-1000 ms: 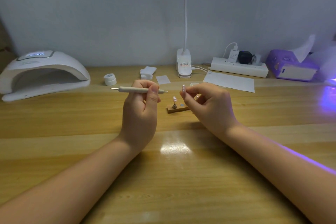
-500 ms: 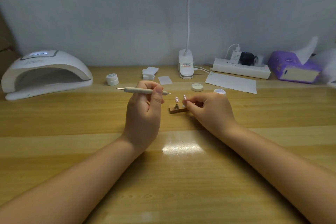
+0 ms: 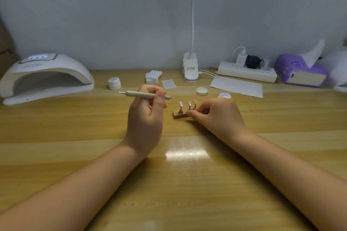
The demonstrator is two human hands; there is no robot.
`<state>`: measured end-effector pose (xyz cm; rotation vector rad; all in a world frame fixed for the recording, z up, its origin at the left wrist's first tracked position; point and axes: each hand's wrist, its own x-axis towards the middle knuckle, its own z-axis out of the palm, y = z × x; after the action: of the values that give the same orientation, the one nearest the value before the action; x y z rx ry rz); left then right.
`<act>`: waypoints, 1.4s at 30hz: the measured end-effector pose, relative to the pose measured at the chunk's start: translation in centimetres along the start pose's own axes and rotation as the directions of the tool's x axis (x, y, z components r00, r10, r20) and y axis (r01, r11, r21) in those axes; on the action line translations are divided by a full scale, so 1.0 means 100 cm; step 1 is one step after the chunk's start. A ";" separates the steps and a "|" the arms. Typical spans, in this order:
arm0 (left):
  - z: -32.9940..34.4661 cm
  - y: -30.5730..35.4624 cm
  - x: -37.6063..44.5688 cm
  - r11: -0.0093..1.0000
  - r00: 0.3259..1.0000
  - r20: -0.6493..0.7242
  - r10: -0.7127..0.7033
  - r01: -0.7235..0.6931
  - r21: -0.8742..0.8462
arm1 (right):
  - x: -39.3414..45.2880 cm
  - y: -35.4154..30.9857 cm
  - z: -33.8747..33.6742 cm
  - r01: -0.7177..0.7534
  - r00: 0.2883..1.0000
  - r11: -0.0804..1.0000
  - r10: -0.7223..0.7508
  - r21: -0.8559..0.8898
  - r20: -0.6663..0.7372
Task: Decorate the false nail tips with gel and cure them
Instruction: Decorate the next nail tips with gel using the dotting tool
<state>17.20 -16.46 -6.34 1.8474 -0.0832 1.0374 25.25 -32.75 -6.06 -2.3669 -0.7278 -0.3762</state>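
Three pink false nail tips (image 3: 189, 103) stand on small pegs on a wooden holder (image 3: 178, 116) at the middle of the desk. My right hand (image 3: 217, 116) is curled at the holder's right end, its fingertips pinching the block below the pegs. My left hand (image 3: 144, 118) grips a beige dotting tool (image 3: 139, 94), held level above the desk with its point toward the tips. An open gel jar (image 3: 225, 95) peeks out behind my right hand, with its lid (image 3: 202, 91) beside it. The white curing lamp (image 3: 45, 77) sits at the far left, its display lit.
A closed white jar (image 3: 114, 83), stacked white pads (image 3: 153, 76) and a paper sheet (image 3: 236, 86) lie along the back. A clip desk lamp (image 3: 190, 70), a power strip (image 3: 247, 74) and a purple tissue box (image 3: 300, 73) stand against the wall.
My right hand brought a nail tip down from the air and set it on the holder, and now rests at the holder's end. My left hand kept the tool nearly still.
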 end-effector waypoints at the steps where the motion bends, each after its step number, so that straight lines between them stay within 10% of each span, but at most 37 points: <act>1: 0.000 0.000 0.000 1.000 1.000 0.000 -0.002 0.002 -0.003 | 0.000 0.000 -0.002 0.027 0.999 1.000 -0.027 0.014 -0.020; 9: 0.001 -0.003 0.001 1.000 1.000 -0.016 -0.015 0.015 -0.008 | 0.007 0.004 -0.028 0.266 0.949 0.956 -0.237 0.121 -0.209; 15: 0.001 -0.004 0.001 1.000 1.000 -0.010 -0.017 0.017 -0.012 | 0.024 0.037 -0.043 -0.046 0.951 0.978 0.106 0.203 -0.291; 23: 0.001 -0.005 0.001 1.000 1.000 -0.008 -0.026 0.026 -0.009 | 0.027 0.079 -0.039 -0.265 0.961 0.959 0.270 0.098 -0.050; 30: 0.001 -0.005 0.001 0.999 1.000 0.006 -0.030 0.030 -0.018 | 0.025 0.081 -0.034 -0.296 0.945 0.955 0.289 0.024 0.151; 42: 0.000 0.008 0.002 0.999 1.000 0.025 -0.013 0.014 -0.040 | 0.028 0.065 -0.034 -0.190 0.976 0.976 0.200 0.110 -0.090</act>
<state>16.95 -16.85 -5.67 1.8229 -0.1050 0.9963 31.07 -38.03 -5.44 -2.2808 -0.4511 -0.3621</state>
